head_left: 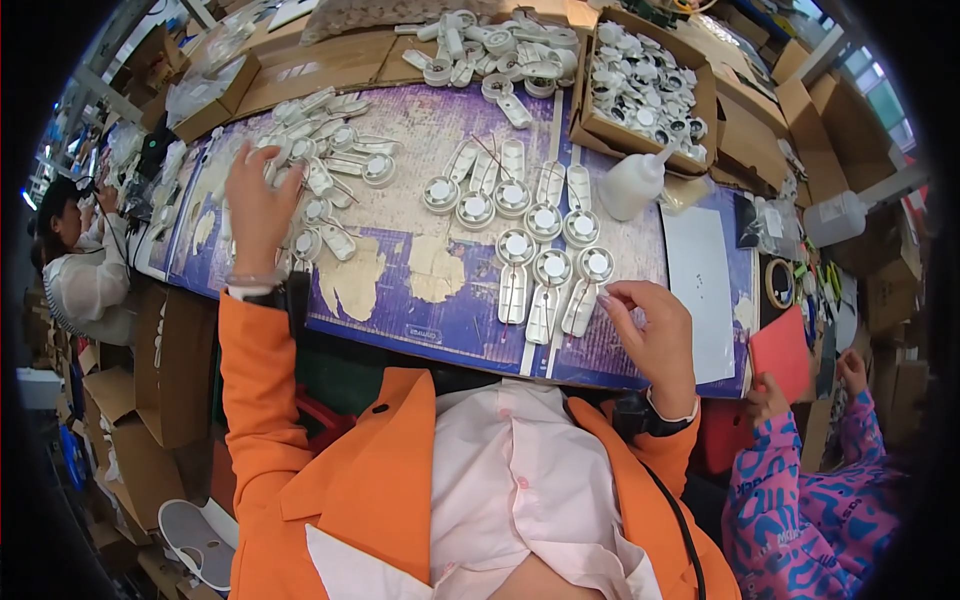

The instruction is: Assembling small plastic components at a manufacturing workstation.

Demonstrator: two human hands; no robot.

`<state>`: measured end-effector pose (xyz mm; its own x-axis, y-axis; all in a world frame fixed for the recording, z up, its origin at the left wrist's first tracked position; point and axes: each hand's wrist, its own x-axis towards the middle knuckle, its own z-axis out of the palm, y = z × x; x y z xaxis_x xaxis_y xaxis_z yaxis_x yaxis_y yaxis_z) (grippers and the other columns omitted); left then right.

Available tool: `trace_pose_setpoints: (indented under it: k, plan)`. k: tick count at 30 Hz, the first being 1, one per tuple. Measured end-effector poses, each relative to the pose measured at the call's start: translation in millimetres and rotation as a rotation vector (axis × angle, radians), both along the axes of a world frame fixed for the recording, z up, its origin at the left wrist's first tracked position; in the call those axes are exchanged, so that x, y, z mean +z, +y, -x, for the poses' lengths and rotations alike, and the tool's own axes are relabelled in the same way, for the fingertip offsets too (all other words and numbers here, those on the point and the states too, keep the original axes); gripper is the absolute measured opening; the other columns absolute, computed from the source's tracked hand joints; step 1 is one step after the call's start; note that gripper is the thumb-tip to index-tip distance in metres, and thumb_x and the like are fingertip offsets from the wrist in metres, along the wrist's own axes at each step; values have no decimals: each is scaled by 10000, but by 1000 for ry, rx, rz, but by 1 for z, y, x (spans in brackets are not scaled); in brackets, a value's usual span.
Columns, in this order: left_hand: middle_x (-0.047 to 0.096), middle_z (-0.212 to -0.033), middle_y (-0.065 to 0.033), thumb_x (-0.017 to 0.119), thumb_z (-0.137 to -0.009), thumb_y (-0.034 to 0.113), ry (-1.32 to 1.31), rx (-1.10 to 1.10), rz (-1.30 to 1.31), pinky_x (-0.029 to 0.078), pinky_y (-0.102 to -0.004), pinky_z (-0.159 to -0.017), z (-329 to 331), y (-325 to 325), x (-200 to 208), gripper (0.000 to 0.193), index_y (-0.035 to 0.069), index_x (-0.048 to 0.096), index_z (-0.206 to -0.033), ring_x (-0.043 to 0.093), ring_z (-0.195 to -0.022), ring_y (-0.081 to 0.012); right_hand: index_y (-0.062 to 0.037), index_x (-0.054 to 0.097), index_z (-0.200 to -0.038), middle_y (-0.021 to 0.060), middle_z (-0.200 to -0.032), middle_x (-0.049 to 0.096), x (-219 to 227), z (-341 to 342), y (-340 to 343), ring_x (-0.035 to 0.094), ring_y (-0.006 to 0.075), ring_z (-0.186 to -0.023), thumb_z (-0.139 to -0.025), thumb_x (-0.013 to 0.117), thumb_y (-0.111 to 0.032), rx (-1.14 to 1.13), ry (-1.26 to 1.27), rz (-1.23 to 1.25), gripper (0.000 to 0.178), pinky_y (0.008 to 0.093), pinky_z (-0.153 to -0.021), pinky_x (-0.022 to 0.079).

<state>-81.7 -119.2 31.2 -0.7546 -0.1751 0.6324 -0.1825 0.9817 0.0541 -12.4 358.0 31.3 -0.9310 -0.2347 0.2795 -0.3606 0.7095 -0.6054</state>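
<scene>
Over a pile of white handheld-fan housings point(340, 138) at the left of the table, my left hand point(262, 205) has its fingers apart; nothing shows in its grasp. My right hand point(655, 325) is at the near right, fingers loosely bent and apart, its fingertips beside the handle of a fan housing point(596, 264). I cannot tell whether they touch it. Between my hands, several more fan housings point(515, 246) lie in rows, with round white centres in their heads. Thin wires show in some handles.
A white squeeze bottle point(632, 187) stands before a cardboard box point(588, 137) of small white parts. More housings point(500, 48) are heaped at the back. A white sheet point(698, 290) lies right. A person in a patterned sleeve point(785, 500) holds a red card point(780, 352); another person sits far left.
</scene>
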Motion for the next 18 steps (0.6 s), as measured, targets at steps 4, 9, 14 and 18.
trace_pose_setpoints:
  k: [4, 9, 14, 18]
  plan:
    - [465, -1422, -231, 777, -807, 238, -163, -598, -353, 353, -470, -1087, -19, 93, -3, 479, 94, 590, -1224, 428, -1329, -394, -18, 693, -930, 115, -810, 684, 8, 0, -7, 659, 223, -674, -832, 733, -127, 56, -175, -141, 153, 304, -631, 513]
    - [453, -1420, -265, 747, -822, 238, -307, -695, -351, 345, -459, -1106, -2, 163, -35, 470, 74, 586, -1232, 425, -1320, -441, -21, 693, -935, 114, -818, 685, 6, -4, -11, 658, 220, -661, -834, 737, -162, 73, -117, -133, 179, 303, -627, 516]
    - [477, -1382, -273, 740, -784, 294, -436, -512, -287, 365, -471, -1088, 11, 191, -42, 490, 75, 597, -1198, 436, -1290, -452, -10, 686, -959, 112, -814, 687, 6, -12, -6, 657, 214, -664, -826, 744, -131, 46, -56, -52, 189, 297, -630, 515]
    - [497, -1357, -265, 731, -746, 294, -427, -523, -240, 373, -463, -1085, 2, 176, -44, 474, 80, 605, -1150, 444, -1279, -435, -3, 682, -984, 111, -817, 689, 4, -12, -3, 658, 212, -678, -822, 744, -102, 33, -65, -12, 200, 299, -637, 512]
